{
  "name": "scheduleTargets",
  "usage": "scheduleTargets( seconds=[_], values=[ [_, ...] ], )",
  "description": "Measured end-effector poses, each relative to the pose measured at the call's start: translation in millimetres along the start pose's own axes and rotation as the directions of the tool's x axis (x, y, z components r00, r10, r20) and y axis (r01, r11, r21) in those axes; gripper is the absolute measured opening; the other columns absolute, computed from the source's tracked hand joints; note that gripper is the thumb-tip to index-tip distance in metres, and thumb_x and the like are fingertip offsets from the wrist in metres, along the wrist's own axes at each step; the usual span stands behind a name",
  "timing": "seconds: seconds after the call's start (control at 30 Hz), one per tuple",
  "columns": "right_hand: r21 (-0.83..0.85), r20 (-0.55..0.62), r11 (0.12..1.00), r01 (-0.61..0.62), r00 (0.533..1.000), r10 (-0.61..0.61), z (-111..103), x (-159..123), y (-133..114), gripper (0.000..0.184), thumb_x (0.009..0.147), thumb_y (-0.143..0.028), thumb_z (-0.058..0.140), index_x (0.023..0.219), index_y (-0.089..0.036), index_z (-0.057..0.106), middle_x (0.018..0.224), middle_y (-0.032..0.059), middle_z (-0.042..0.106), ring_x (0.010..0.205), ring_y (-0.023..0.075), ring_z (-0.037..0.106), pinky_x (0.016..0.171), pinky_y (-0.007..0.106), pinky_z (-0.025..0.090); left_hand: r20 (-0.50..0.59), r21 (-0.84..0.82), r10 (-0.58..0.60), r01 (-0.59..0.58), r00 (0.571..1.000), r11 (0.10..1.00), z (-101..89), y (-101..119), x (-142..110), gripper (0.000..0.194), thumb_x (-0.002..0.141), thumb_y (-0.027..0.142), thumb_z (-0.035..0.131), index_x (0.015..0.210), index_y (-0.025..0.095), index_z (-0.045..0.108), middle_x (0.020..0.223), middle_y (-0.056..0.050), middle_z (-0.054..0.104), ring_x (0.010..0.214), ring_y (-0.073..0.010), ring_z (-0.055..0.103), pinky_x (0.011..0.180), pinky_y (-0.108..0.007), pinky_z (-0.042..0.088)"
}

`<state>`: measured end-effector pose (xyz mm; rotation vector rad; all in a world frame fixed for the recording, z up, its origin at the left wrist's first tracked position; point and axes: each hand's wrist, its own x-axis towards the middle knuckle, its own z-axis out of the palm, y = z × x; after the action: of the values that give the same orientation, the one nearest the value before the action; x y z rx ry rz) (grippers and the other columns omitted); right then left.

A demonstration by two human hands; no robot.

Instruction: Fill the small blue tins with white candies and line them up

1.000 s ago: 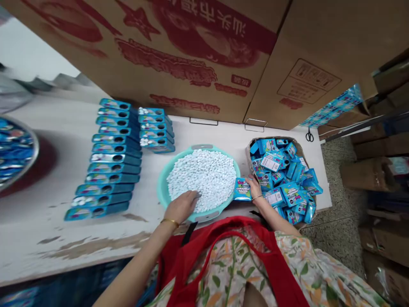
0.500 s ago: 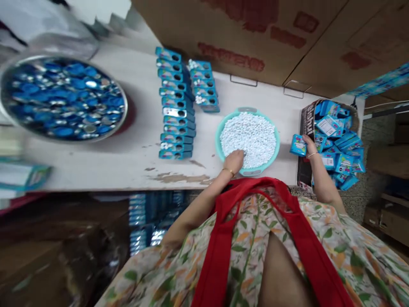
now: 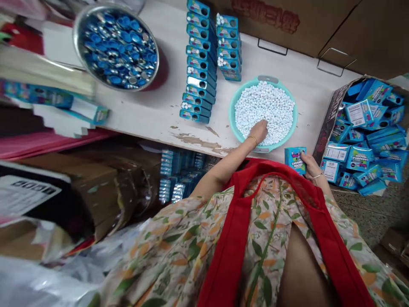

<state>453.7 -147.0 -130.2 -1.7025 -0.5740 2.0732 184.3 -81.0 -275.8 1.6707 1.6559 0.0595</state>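
Cardboard boxes (image 3: 309, 19) line the far side of a pale tabletop (image 3: 137, 115), whose near edge is scuffed to brown; two wire loops (image 3: 272, 50) lie in front of them. Centre right, a turquoise basin (image 3: 232, 115) holds a broad mound of small white candies (image 3: 276, 102). The left hand (image 3: 258, 131) reaches over the near rim of the basin, its fingers bunched and their tips sunk among the candies; whether they have hold of any cannot be told. The right hand (image 3: 311, 165), beside the near right side of the basin, is closed on the edge of a small blue packet (image 3: 295, 160), thumb on the printed face, which is turned upward. To its right, an open carton (image 3: 328, 117) with a dark printed wall is heaped with similar blue packets (image 3: 359, 157), lying at mixed angles. Left of the basin, blue boxes stand side by side in a long row (image 3: 198, 64) and a shorter row (image 3: 228, 44); dark round openings show on their upper ends, and white candies rest on several. Farther left, a metal bowl (image 3: 76, 40) contains blue and silver discs (image 3: 121, 51). Below the tabletop, more blue packs (image 3: 168, 166) are stacked.
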Motion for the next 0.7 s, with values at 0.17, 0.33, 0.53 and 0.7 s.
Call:
scheduleTargets(
  seconds=[0.17, 0.33, 0.53, 0.7],
  values=[
    [-0.031, 0.098, 0.994, 0.109, 0.990, -0.106, -12.3, 11.1, -3.6, 0.068, 0.056, -0.065, 0.104, 0.105, -0.031, 0.071, 0.097, -0.0005, 0.083, 0.085, 0.0251, 0.080, 0.078, 0.042, 0.072, -0.105, -0.092, -0.038, 0.028, 0.994, 0.995, 0.9, -34.2, -19.2, 0.042, 0.104, 0.021, 0.061, 0.144, 0.009, 0.064, 0.146, -0.022, 0.070, 0.136, -0.0305, 0.066, 0.123, -0.042, 0.049],
    [-0.114, -0.026, 0.901, 0.418, 0.906, -0.423, -9.3, 51.5, 2.4, 0.067, 0.062, -0.066, 0.099, 0.108, -0.032, 0.065, 0.102, -0.0014, 0.077, 0.097, 0.0231, 0.076, 0.094, 0.044, 0.070, -0.136, -0.053, -0.050, 0.043, 0.989, 0.998, 2.5, -48.1, -19.0, 0.038, 0.101, 0.020, 0.061, 0.138, 0.013, 0.067, 0.145, -0.019, 0.071, 0.140, -0.0327, 0.064, 0.125, -0.045, 0.048],
    [-0.472, -0.145, 0.679, 0.562, 0.710, -0.689, 2.3, 77.2, 14.6, 0.065, 0.076, -0.069, 0.085, 0.122, -0.029, 0.062, 0.112, 0.0035, 0.074, 0.103, 0.0235, 0.072, 0.103, 0.047, 0.063, -0.090, -0.142, 0.058, -0.070, 0.994, 0.987, 8.4, -16.5, 14.4, 0.038, 0.102, 0.016, 0.057, 0.138, 0.012, 0.067, 0.146, -0.020, 0.071, 0.139, -0.0315, 0.065, 0.124, -0.044, 0.048],
    [-0.650, -0.171, 0.532, 0.543, 0.578, -0.798, 1.8, 69.8, 4.6, 0.060, 0.082, -0.062, 0.080, 0.127, -0.025, 0.065, 0.122, 0.0096, 0.074, 0.112, 0.0290, 0.072, 0.108, 0.052, 0.060, -0.079, -0.187, 0.239, -0.250, 0.968, 0.950, -35.1, -34.9, -6.5, 0.033, 0.104, 0.032, 0.066, 0.132, 0.014, 0.068, 0.132, -0.017, 0.076, 0.119, -0.0281, 0.072, 0.110, -0.039, 0.054]
  ],
)
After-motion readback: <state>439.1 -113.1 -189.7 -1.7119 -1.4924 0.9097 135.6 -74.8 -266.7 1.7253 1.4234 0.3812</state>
